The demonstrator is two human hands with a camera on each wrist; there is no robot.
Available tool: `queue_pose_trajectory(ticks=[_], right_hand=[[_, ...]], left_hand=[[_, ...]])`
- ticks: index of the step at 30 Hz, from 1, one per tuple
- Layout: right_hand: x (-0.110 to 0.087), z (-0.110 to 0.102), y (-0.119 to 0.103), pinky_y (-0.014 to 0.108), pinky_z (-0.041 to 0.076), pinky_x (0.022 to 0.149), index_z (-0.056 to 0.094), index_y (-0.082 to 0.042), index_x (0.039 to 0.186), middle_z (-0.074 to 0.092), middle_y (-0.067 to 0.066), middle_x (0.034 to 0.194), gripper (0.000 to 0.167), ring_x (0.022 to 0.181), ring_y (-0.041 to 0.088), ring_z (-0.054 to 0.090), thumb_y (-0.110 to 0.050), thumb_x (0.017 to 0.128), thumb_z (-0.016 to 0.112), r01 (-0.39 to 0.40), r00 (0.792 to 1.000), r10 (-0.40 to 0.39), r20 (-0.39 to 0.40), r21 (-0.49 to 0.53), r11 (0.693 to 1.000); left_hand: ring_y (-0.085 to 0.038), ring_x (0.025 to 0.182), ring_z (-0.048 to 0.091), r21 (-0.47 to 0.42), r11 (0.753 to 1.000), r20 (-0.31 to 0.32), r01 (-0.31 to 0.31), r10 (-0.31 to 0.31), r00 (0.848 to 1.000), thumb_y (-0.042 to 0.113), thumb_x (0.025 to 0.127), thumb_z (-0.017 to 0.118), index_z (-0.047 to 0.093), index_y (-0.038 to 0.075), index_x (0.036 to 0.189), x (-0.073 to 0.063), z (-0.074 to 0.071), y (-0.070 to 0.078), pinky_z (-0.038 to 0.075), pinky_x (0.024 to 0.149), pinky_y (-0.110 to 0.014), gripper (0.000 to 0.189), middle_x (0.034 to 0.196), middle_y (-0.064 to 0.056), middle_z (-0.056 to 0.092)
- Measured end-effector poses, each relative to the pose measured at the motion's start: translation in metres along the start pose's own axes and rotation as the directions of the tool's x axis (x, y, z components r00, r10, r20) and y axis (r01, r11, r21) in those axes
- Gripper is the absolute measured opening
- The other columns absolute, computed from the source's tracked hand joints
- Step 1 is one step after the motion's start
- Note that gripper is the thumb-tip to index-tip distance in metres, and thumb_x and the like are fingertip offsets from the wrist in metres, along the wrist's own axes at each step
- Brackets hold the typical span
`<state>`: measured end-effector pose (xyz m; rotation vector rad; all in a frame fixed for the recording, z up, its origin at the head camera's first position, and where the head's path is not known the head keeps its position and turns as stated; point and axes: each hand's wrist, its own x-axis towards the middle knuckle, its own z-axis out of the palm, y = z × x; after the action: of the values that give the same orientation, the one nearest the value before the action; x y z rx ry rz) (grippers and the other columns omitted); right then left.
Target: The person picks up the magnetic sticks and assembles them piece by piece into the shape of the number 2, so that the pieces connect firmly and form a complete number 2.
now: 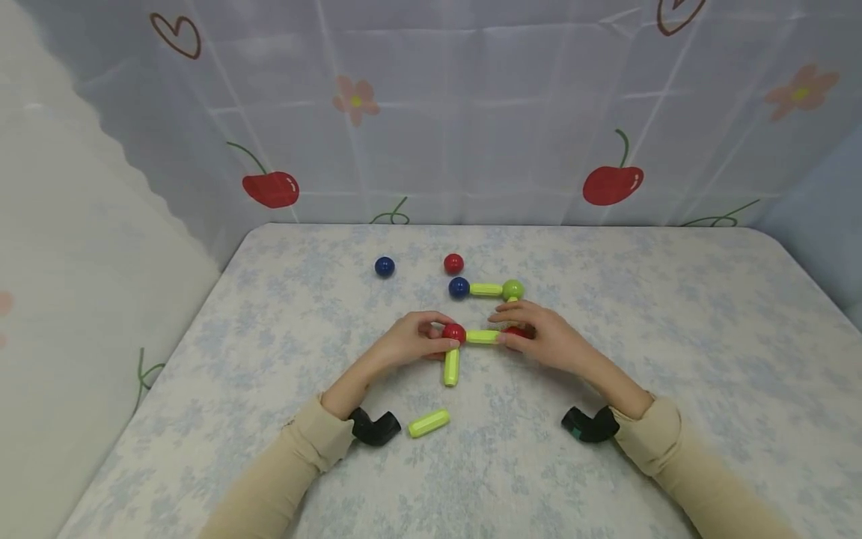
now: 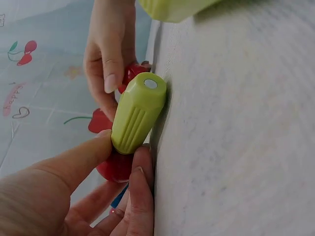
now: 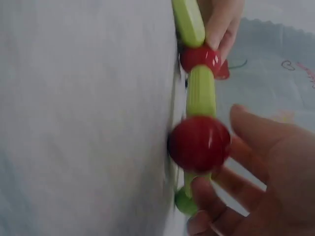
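My left hand [image 1: 409, 341] pinches a red ball [image 1: 454, 331] between thumb and fingers, low over the table. From this ball one yellow-green stick [image 1: 451, 368] points toward me, its metal end showing in the left wrist view. Another stick [image 1: 481, 337] runs right to a second red ball [image 3: 199, 145]. Around that ball my right hand [image 1: 547, 338] is loosely curved; the right wrist view shows a gap at the thumb. Beyond it, a partly hidden stick leads to a green ball [image 1: 513, 290], joined by a further stick [image 1: 485, 290] to a blue ball [image 1: 459, 288].
A loose yellow-green stick [image 1: 429, 423] lies nearer me, beside the left forearm. Toward the back are a separate blue ball [image 1: 384, 267] and a red ball [image 1: 454, 263]. Black wrist mounts [image 1: 590, 424] sit below both sleeves. A printed curtain [image 1: 471, 112] hangs behind the table.
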<state>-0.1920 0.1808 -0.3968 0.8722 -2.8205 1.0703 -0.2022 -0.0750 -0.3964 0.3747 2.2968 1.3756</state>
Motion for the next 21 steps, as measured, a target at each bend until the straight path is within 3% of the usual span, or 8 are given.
queue_pose_trajectory(ticks=[4, 8, 12, 17, 21], right_hand=[[0.018, -0.024, 0.004, 0.035, 0.045, 0.061, 0.066, -0.003, 0.113, 0.061, 0.012, 0.115, 0.025, 0.075, 0.022, 0.053, -0.012, 0.090, 0.064, -0.048, 0.996, 0.050, -0.070, 0.018, 0.999], [0.055, -0.044, 0.010, 0.040, 0.047, 0.076, 0.064, -0.001, 0.115, 0.061, 0.014, 0.114, 0.026, 0.093, 0.027, 0.055, -0.015, 0.093, 0.061, -0.093, 0.990, 0.104, -0.097, 0.108, 0.990], [0.098, -0.048, 0.011, 0.046, 0.045, 0.087, 0.061, -0.002, 0.120, 0.059, 0.015, 0.117, 0.031, 0.105, 0.031, 0.053, -0.018, 0.094, 0.059, -0.172, 0.983, 0.181, -0.024, 0.207, 0.963], [0.138, -0.031, 0.006, 0.045, 0.042, 0.090, 0.059, 0.000, 0.123, 0.058, 0.018, 0.118, 0.037, 0.110, 0.032, 0.050, -0.020, 0.092, 0.063, -0.287, 0.955, 0.276, 0.108, 0.104, 0.952], [0.154, -0.014, 0.003, 0.043, 0.041, 0.092, 0.060, -0.001, 0.124, 0.058, 0.018, 0.118, 0.042, 0.110, 0.031, 0.050, -0.023, 0.089, 0.066, -0.335, 0.930, 0.331, 0.161, -0.005, 0.942]], left_hand=[[-0.016, 0.071, 0.060, -0.054, 0.999, 0.008, 0.005, -0.005, 1.000, 0.017, 0.084, 0.072, 0.061, 0.005, 0.120, 0.000, 0.000, -0.001, 0.052, 0.065, -0.027, 0.039, 0.082, -0.008, 0.059], [-0.017, 0.072, 0.061, -0.064, 0.998, 0.008, 0.019, -0.019, 1.000, 0.017, 0.084, 0.073, 0.062, 0.006, 0.119, 0.001, 0.000, -0.002, 0.052, 0.066, -0.028, 0.038, 0.084, -0.008, 0.060], [-0.018, 0.073, 0.062, -0.073, 0.997, 0.018, 0.028, -0.027, 0.999, 0.018, 0.084, 0.073, 0.062, 0.007, 0.119, 0.001, -0.001, -0.004, 0.052, 0.067, -0.028, 0.039, 0.086, -0.009, 0.061], [-0.017, 0.071, 0.063, -0.088, 0.996, 0.030, 0.023, -0.020, 0.999, 0.017, 0.084, 0.072, 0.061, 0.005, 0.120, 0.002, -0.001, -0.003, 0.052, 0.066, -0.028, 0.040, 0.083, -0.008, 0.062], [-0.016, 0.070, 0.062, -0.078, 0.997, 0.022, 0.013, -0.011, 1.000, 0.017, 0.084, 0.072, 0.061, 0.004, 0.119, 0.002, -0.001, -0.002, 0.052, 0.065, -0.028, 0.039, 0.080, -0.008, 0.062]])
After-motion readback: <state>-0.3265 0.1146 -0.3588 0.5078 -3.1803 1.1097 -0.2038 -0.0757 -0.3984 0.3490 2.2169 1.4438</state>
